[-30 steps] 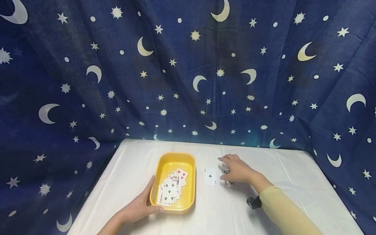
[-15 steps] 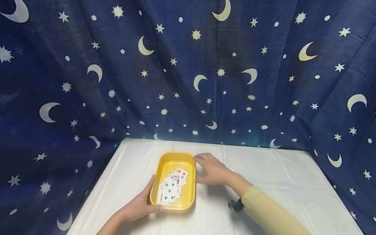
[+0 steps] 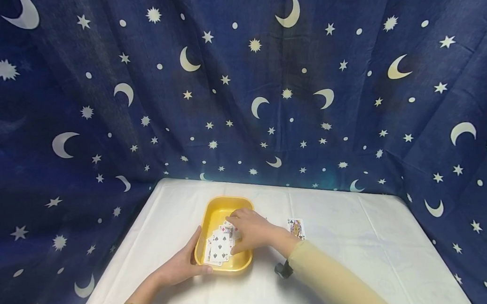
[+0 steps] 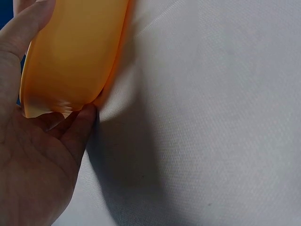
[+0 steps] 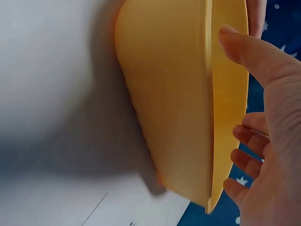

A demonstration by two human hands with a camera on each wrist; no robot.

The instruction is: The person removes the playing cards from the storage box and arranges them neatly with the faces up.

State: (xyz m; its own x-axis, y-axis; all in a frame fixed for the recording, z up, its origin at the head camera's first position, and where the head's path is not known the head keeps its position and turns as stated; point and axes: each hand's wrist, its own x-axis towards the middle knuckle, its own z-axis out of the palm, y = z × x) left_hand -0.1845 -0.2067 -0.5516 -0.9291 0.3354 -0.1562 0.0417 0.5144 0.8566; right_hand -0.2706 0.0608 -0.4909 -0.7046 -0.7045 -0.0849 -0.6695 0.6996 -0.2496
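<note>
A yellow plastic tray stands on the white-covered table with several playing cards lying overlapped inside, a five of spades on top. My left hand holds the tray at its near left corner; in the left wrist view the fingers touch its lower wall. Over the tray's right side is my right hand, thumb and fingers apart above the cards. Nothing shows between them in the right wrist view, where the hand is beside the rim. The hand hides part of the cards.
A face card lies face up on the table, right of the tray. Only a small corner mark of another card shows beside my right wrist. A dark blue curtain with moons and stars rises behind and at both sides.
My right hand has moved left from the cards on the table, past the tray's right rim, to over the tray. The left hand and tray stay in place.
</note>
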